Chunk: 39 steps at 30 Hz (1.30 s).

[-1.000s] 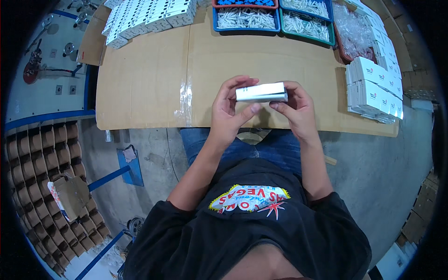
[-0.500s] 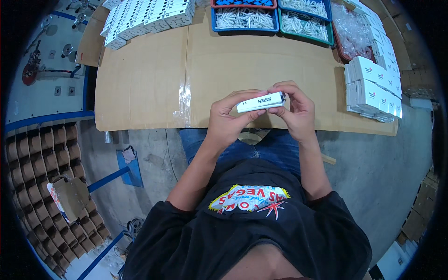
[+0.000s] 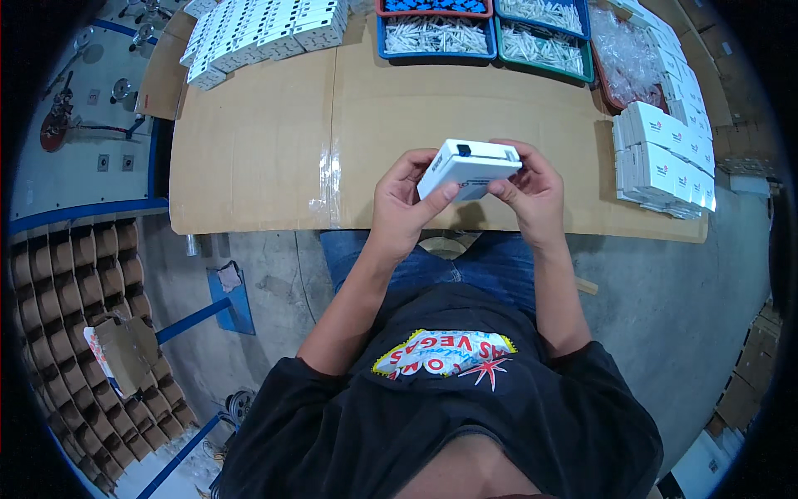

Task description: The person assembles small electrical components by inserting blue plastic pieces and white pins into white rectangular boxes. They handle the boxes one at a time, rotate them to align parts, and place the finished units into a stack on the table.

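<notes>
A small white cardboard box (image 3: 467, 173) with dark print is held up between my two hands, above the near edge of the table. It is tilted, so one narrow side with a black square patch near its left corner shows, along with a broad printed face. My left hand (image 3: 406, 200) grips the box's left side, its thumb on the broad face. My right hand (image 3: 532, 198) holds the right end, thumb on the same face and fingers behind. Most fingertips are hidden by the box.
Cardboard covers the table (image 3: 249, 158). White boxes (image 3: 274, 33) stand in rows at the far left; more white boxes (image 3: 665, 158) are stacked at the right. Far back are a blue tray (image 3: 382, 51) and a green tray (image 3: 544, 73) of white pieces, plus clear plastic bags (image 3: 628, 62).
The white box has been turned in my hands: its thin printed edge faced up before, and now a broad face and another narrow side show. Both hands stay in nearly the same place.
</notes>
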Motion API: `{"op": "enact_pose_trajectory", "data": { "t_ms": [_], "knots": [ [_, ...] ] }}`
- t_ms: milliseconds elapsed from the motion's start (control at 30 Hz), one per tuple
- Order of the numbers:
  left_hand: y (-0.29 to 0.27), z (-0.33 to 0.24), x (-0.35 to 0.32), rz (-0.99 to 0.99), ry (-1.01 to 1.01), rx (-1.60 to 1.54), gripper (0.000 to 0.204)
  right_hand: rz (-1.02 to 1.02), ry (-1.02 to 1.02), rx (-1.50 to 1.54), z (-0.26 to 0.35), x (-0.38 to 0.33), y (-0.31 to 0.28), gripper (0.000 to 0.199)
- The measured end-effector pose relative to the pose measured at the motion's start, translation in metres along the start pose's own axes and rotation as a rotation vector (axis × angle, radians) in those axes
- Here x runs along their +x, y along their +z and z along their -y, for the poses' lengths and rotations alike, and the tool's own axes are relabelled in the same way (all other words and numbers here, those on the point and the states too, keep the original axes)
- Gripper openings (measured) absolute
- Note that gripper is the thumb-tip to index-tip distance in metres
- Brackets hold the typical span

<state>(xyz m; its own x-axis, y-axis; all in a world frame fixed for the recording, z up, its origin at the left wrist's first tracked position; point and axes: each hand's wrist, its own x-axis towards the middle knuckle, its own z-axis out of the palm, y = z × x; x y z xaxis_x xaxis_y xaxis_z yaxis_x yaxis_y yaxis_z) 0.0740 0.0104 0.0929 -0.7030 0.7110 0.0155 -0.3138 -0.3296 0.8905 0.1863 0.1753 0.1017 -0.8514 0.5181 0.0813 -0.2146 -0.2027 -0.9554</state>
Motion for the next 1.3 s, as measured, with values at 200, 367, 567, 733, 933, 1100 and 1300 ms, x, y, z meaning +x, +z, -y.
{"op": "enact_pose_trajectory", "data": {
  "t_ms": [200,367,567,733,933,1100,1300],
  "knots": [
    [0.003,-0.007,-0.001,0.099,-0.007,0.086,0.047,0.056,-0.01,-0.021,-0.003,-0.005,-0.003,0.042],
    [-0.007,-0.002,0.001,0.143,0.016,0.103,0.041,0.107,-0.126,-0.132,-0.004,-0.006,0.0,0.034],
    [-0.013,0.0,0.003,0.169,0.036,0.126,0.038,0.104,-0.115,-0.151,-0.003,-0.008,0.004,0.033],
    [-0.015,-0.001,0.003,0.175,0.036,0.126,0.037,0.149,-0.138,-0.257,0.007,-0.005,0.008,0.035],
    [-0.018,0.003,0.003,0.201,0.036,0.133,0.036,0.152,-0.155,-0.257,0.004,-0.007,0.007,0.033],
    [-0.016,0.002,0.003,0.21,0.04,0.112,0.037,0.134,-0.181,-0.304,0.0,-0.008,0.005,0.033],
    [-0.014,-0.002,0.006,0.218,-0.029,0.131,0.041,0.101,-0.17,-0.273,-0.002,-0.008,0.003,0.031]
  ]
}}
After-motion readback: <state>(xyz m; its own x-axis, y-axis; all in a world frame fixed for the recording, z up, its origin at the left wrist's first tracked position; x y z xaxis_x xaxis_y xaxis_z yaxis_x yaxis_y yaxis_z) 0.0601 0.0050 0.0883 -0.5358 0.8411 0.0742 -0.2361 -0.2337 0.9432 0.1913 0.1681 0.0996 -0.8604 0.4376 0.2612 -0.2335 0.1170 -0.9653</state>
